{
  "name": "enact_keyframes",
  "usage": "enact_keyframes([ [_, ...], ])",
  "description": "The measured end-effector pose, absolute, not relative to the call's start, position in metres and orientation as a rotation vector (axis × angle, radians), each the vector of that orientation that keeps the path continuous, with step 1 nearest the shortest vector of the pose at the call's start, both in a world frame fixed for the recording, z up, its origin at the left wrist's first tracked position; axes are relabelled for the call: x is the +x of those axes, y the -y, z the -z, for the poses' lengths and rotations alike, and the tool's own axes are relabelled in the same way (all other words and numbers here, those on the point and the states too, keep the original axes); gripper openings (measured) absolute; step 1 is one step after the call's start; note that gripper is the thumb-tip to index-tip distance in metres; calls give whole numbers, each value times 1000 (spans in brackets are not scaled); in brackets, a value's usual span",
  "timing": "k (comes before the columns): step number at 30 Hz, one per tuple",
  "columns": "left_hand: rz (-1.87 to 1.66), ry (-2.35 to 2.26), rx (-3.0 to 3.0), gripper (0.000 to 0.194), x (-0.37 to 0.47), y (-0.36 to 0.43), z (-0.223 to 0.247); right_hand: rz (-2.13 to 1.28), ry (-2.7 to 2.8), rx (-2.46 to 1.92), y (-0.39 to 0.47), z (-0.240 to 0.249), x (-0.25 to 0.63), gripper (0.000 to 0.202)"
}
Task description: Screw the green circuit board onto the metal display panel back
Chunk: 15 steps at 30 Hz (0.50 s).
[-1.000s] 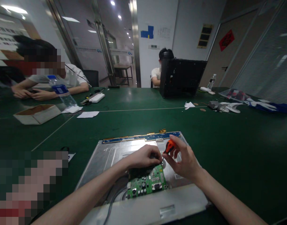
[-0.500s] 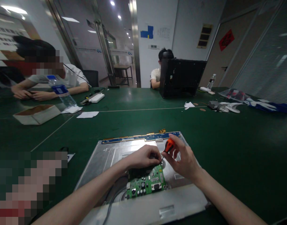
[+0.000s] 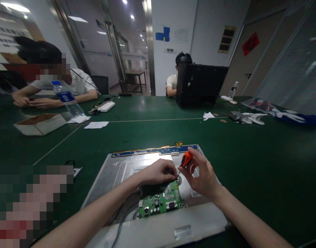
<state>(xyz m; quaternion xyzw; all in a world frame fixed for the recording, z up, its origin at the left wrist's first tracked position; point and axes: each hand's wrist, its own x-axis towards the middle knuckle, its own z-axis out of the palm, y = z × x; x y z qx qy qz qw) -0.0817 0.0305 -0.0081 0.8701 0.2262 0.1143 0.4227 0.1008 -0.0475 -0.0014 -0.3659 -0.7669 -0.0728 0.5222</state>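
In my right hand (image 3: 199,172) is a short screwdriver (image 3: 187,158) with an orange and black handle. Its shaft slants down to the top right corner of a green circuit board (image 3: 161,199). Close by that tip, the fingers of my left hand (image 3: 163,171) are pinched together; whatever lies between them is hidden. The board sits on a silver metal panel (image 3: 103,182), the back of a flat display. Along the panel's far edge runs a narrow blue circuit strip (image 3: 155,151). A grey cable (image 3: 119,229) passes beneath my left forearm.
A black monitor-like case (image 3: 201,86) stands at the far side, a person (image 3: 171,84) behind it. Another person (image 3: 80,81) sits at left. An open box (image 3: 40,124), a water bottle (image 3: 70,103) and paper (image 3: 96,125) lie left; gloves (image 3: 253,119) lie right.
The view has shifted very slightly. Both hands and the screwdriver keep nearly the same place at the board's corner; the handle's tilt differs a little.
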Motion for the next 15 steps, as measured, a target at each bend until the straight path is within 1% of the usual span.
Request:
enact_keyframes([
  [10, -291, -551, 2187, 4, -81, -31, 6, 210, 1813, -846, 46, -1, 101, 48],
  [15, -298, -545, 2180, 2, -81, -32, 9, 179, 1832, -857, 46, -2, 100, 50],
])
